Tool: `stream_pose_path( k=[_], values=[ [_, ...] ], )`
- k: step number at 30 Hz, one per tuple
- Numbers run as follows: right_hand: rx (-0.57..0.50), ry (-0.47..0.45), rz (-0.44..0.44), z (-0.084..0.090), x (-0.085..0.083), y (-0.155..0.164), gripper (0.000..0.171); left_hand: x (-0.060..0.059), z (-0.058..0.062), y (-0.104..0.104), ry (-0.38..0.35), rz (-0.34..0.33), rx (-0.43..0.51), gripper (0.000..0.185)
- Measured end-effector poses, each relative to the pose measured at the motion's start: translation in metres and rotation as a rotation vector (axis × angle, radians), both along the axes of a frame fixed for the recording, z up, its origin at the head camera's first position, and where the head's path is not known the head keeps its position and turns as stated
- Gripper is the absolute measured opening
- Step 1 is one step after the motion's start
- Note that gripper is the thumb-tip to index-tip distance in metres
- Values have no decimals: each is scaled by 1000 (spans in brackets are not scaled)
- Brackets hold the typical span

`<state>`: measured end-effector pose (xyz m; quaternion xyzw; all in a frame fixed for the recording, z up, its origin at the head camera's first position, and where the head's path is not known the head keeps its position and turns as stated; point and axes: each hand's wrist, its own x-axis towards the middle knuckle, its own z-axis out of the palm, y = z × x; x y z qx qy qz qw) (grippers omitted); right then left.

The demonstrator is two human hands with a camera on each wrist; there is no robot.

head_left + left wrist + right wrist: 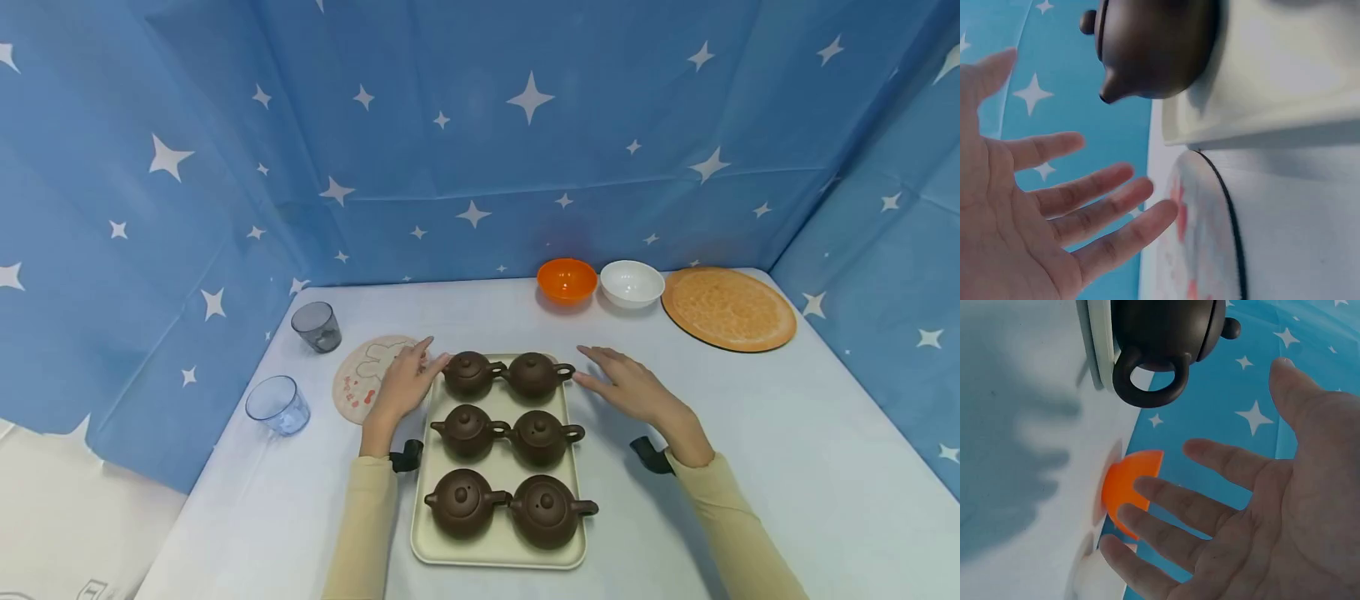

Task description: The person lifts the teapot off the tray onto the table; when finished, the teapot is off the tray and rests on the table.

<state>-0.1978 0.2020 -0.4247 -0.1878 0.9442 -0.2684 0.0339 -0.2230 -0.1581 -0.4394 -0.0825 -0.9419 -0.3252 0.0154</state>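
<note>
A cream tray [497, 550] holds several small brown teapots in two columns. My left hand [405, 382] hovers open beside the tray's far left corner, fingers near the back left teapot [468, 373]. My right hand [628, 385] is open off the far right corner, fingertips close to the handle of the back right teapot [534, 374]. In the left wrist view the spread fingers [1094, 212] face that teapot's [1147, 50] spout. In the right wrist view the fingers [1210, 506] are spread below the teapot's [1160, 337] loop handle. Neither hand holds anything.
A round patterned coaster [360, 379] lies under my left hand. Two glasses [317, 326] [277, 404] stand at the left. An orange bowl [567, 280], a white bowl [632, 283] and a round cork mat [727, 308] sit at the back right. Blue star cloth walls the table.
</note>
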Motion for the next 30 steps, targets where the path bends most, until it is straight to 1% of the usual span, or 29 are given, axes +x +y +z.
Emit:
stream_pose_path(
  k=[2,4,9,11,13,16,20,22,23,25,29,30],
  values=[
    [-18,14,34,-2,-5,-2,62,-1,-4,-3,-6,8,30,61],
    [-34,28,66,-3,-10,-3,60,-1,-6,-4,-30,14,78,58],
    [-82,32,119,-5,-22,-6,56,-2,-9,-7,-144,39,257,55],
    [-110,19,128,-6,-26,-6,54,-3,-11,-7,-186,48,330,51],
    [-146,1,135,-8,-29,-7,51,-3,-12,-8,-211,58,380,47],
    [-208,-36,144,-13,-34,-8,43,-5,-16,-9,-268,71,471,42],
    [-275,-73,141,-19,-39,-8,33,-8,-20,-11,-323,87,569,38],
    [-303,-86,137,-21,-41,-10,30,-8,-22,-12,-331,89,601,36],
    [-310,-93,138,-16,-38,-12,28,-8,-23,-13,-331,90,610,36],
    [-332,-100,136,-17,-38,-15,26,-7,-25,-14,-329,92,621,36],
    [-327,-86,127,-18,-39,-18,23,-8,-28,-15,-332,112,625,39],
    [-334,-80,120,-23,-42,-16,22,-9,-29,-15,-329,113,622,41]
  ],
)
